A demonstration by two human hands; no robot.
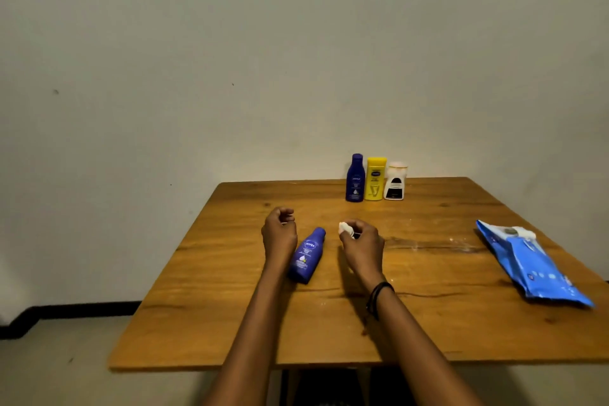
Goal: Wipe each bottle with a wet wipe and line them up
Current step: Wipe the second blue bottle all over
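I'm looking down at the wooden table (230, 323) w/ the blue wipes pack (534, 270) lying flat near its right edge, well apart from both hands; at the far edge three bottles are standing upright in a tight row, the dark blue bottle (355, 179), the yellow bottle (375, 179) and the white bottle (394, 181), so I'm judging those done.

The lying blue bottle (307, 255) is resting on its side between the wrists, cap pointing away, just beside the left hand (280, 232); I'm reading it as the last one to wipe.

To do it well I'm thinking: left hand lifting it by the base and turning it slowly, right hand (362, 242) dragging the wet wipe (344, 227) round the body, shoulder and cap, no patch skipped; then standing it just left of the dark blue one, labels facing fwd.

Left fingers (286, 212) are curling in tight against the thumb, gripping nothing I can see; right fingers (357, 227) are pinching the wadded wipe, a white tuft poking out at the thumb side.
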